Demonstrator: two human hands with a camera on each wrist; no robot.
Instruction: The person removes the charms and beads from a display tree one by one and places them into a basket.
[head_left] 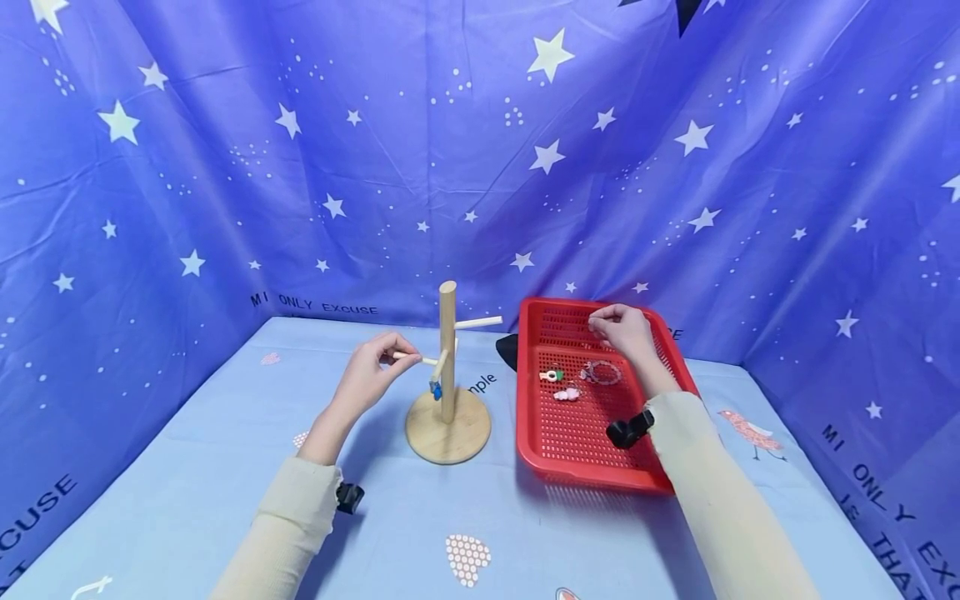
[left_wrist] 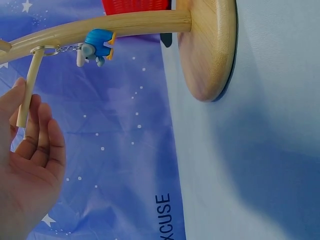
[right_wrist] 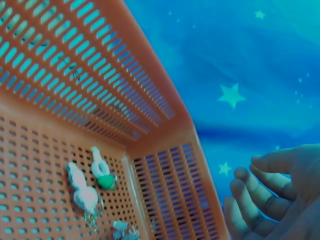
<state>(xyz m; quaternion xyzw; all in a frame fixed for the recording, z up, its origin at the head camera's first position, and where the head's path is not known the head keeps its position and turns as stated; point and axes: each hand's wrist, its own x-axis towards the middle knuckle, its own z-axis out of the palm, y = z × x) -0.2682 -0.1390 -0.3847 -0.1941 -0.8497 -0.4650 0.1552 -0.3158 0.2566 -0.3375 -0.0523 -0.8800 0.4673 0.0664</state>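
My left hand (head_left: 371, 367) pinches a thin wooden peg (left_wrist: 31, 85) of the wooden stand (head_left: 447, 333) between thumb and fingers. On that peg a metal ring and short chain carry a blue figure keychain (left_wrist: 100, 42), which hangs beside the post. My right hand (head_left: 626, 333) is over the far right part of the red basket (head_left: 528, 400), fingers loosely bent. Nothing shows between its thumb and fingertips in the right wrist view. Inside the basket lie a white-and-green keychain (head_left: 552, 376), a pink-and-white keychain (head_left: 567, 395) and a beaded loop (head_left: 603, 372).
The stand's round base (head_left: 450, 446) rests on the light blue cloth (head_left: 390, 533), left of the basket. Another peg (head_left: 480, 322) sticks out from the post toward the basket. A purple-blue curtain (head_left: 420, 150) with stars surrounds the table's back and sides.
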